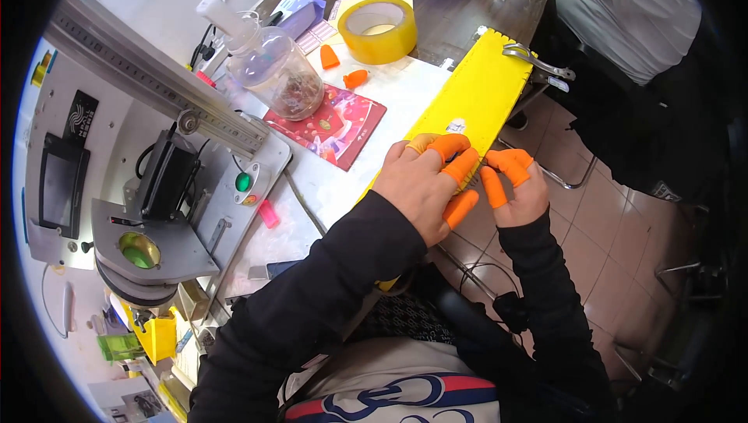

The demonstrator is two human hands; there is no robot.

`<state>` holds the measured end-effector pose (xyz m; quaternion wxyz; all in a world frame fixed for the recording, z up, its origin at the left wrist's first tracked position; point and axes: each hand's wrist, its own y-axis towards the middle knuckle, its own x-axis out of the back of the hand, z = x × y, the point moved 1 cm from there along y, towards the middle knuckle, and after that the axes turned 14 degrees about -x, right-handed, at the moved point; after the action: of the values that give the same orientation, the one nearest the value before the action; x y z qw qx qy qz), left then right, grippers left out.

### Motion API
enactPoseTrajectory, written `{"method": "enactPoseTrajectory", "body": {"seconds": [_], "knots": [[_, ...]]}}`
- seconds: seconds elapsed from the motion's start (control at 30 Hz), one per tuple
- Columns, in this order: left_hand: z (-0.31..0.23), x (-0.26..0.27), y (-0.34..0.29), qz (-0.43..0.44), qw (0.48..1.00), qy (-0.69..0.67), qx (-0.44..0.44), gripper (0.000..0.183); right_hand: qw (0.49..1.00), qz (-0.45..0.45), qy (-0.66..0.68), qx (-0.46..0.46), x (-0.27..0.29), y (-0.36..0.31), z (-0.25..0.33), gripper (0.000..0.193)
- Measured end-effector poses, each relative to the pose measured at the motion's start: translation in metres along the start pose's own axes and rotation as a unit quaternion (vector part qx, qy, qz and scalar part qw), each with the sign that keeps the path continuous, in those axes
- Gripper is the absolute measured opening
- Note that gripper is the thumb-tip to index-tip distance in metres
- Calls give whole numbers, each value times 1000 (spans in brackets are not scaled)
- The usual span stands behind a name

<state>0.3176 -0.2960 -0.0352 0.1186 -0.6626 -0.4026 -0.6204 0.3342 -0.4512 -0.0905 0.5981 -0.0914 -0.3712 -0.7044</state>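
Observation:
My left hand (425, 181) is closed over the long yellow board (483, 88), its fingertips bunched by the right edge. Just beyond that edge, my right hand (520, 193) pinches with its fingertips close to the left ones. A tiny dark bit shows between the hands, too small to name. Orange finger cots cover several fingertips of both hands, and a yellow one sits on a left finger. A shiny metal hand tool with curved handles (538, 61) lies across the board's far end. Whatever is inside either grip is hidden by the fingers.
Left of the board are a clear pump bottle (280, 72) on a red printed packet (351, 131), a roll of yellow tape (379, 29) and loose orange finger cots (329, 57). A machine with a metal column (156, 72) stands left. Another person (623, 18) sits far right.

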Motion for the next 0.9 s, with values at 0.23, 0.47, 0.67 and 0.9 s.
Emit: {"method": "enactPoseTrajectory", "body": {"seconds": [0.23, 0.47, 0.67, 0.9], "knots": [[1, 0, 1, 32, 999, 2, 11, 36, 989, -64, -97, 97, -2, 1, 1, 15], [2, -1, 1, 16, 1000, 1, 2, 36, 992, 60, 51, -97, -2, 5, 2, 12], [1, -2, 2, 29, 1000, 9, 2, 35, 873, 224, 321, -290, -1, 13, -12, 15], [0, -2, 2, 43, 999, 16, 9, 35, 863, 265, 301, -308, 4, 17, -8, 16]]}}
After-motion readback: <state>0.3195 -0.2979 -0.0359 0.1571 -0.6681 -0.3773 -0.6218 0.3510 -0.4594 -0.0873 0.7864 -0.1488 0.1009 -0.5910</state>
